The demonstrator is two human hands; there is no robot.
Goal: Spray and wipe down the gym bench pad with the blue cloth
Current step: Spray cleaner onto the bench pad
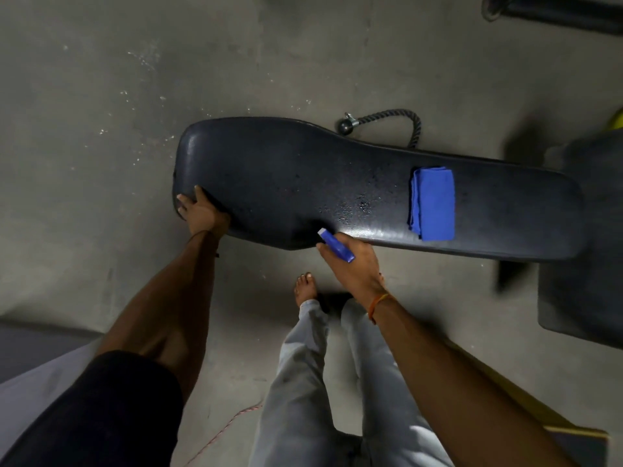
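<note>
Bench pad of black textured vinyl (276, 176), long and wider at its left end, lies across the view above a grey concrete floor (101, 79). The left hand (202, 214) grips the near corner of the wide end, fingers curled over the edge. The right hand (354, 261) is closed around a small blue spray bottle with a white nozzle (335, 245), held at the pad's near edge with the nozzle pointing over the surface. Wet droplets glisten on the pad just beyond the nozzle. A folded blue cloth (432, 203) lies flat on the narrower right part of the bench, apart from both hands. An orange thread band (379, 303) circles the right wrist. Behind the pad, on the floor, rests a black rope handle with a ball end (381, 120). Below, the person's legs in light grey trousers (323, 382) and one bare foot (305, 286) stand close to the bench.
</note>
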